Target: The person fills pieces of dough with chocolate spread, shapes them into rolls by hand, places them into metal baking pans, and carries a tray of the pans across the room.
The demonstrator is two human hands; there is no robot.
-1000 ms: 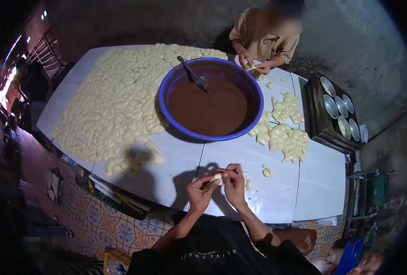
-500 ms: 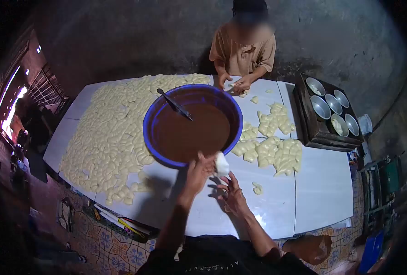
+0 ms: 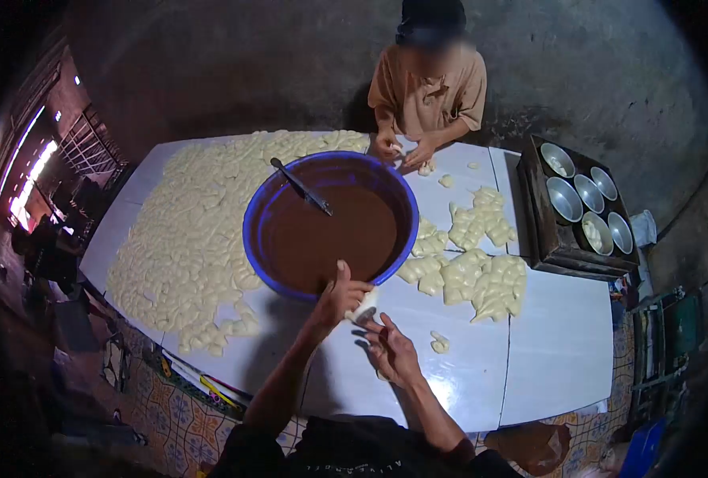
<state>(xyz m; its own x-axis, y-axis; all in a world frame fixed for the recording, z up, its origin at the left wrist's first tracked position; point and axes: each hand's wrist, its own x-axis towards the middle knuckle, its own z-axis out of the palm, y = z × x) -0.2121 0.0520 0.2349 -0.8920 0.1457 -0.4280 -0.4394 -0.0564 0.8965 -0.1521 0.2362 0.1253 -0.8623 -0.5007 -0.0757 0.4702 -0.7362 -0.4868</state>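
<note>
A blue basin (image 3: 408, 231) of brown liquid stands on the white table (image 3: 561, 342), a dark utensil (image 3: 302, 188) leaning inside it. At its near rim, my left hand (image 3: 340, 299) holds a pale dough piece (image 3: 363, 305) against its fingers. My right hand (image 3: 394, 350) is just below and to the right, fingers apart and fingertips close to that piece. Many pale dough pieces (image 3: 187, 231) cover the table's left part. More dough (image 3: 481, 283) lies right of the basin, and one small piece (image 3: 440, 342) sits right of my right hand.
Across the table a co-worker (image 3: 430, 95) handles pale dough with both hands. A dark wooden crate (image 3: 581, 261) with several metal bowls (image 3: 564, 199) stands at the right. Coloured tools (image 3: 211, 386) lie along the near left table edge. A brown bag (image 3: 533, 446) rests below the table.
My hands have moved apart from their earlier pinch around the small dough. The left hand, holding a pale piece, is now by the basin's rim; the right has opened. The view has shifted.
</note>
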